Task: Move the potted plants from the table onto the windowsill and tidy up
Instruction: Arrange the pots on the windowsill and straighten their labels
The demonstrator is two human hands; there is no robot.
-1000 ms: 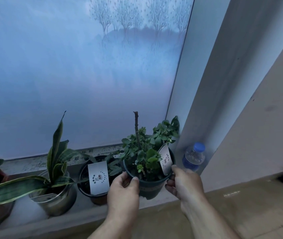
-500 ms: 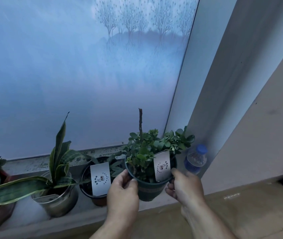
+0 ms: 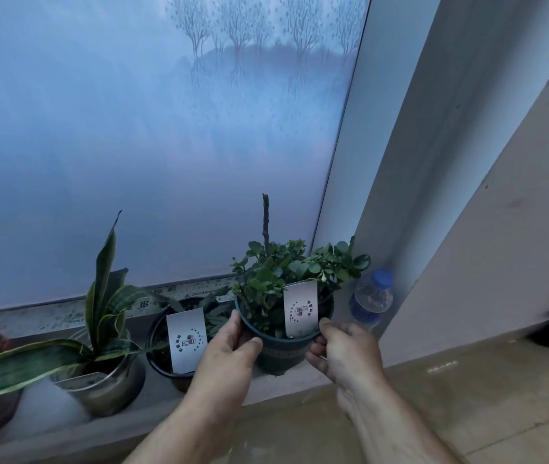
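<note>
Two hands (image 3: pixel 286 360) | dark green pot (image 3: pixel 281 351) | leafy, white tag (image 3: pixel 301 308)

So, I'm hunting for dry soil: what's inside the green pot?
Leafy plant, bare stick and white tag show inside the green pot; leaves hide the soil.

A large window pane (image 3: pixel 139 135) filled most of the view, covered by a frosted bluish film through which dim, cool light was let in. Bare trees (image 3: pixel 259 35) on a dark mound were printed near its top. A pale frame strip (image 3: pixel 343 182) ran slantwise down the pane's right edge, and a grey-white wall (image 3: pixel 507 202) was set beside it. Along the bottom of the glass a strip with printed characters (image 3: pixel 166 291) could be made out. Brownish tiled floor (image 3: pixel 467 396) was seen at lower right.
</note>
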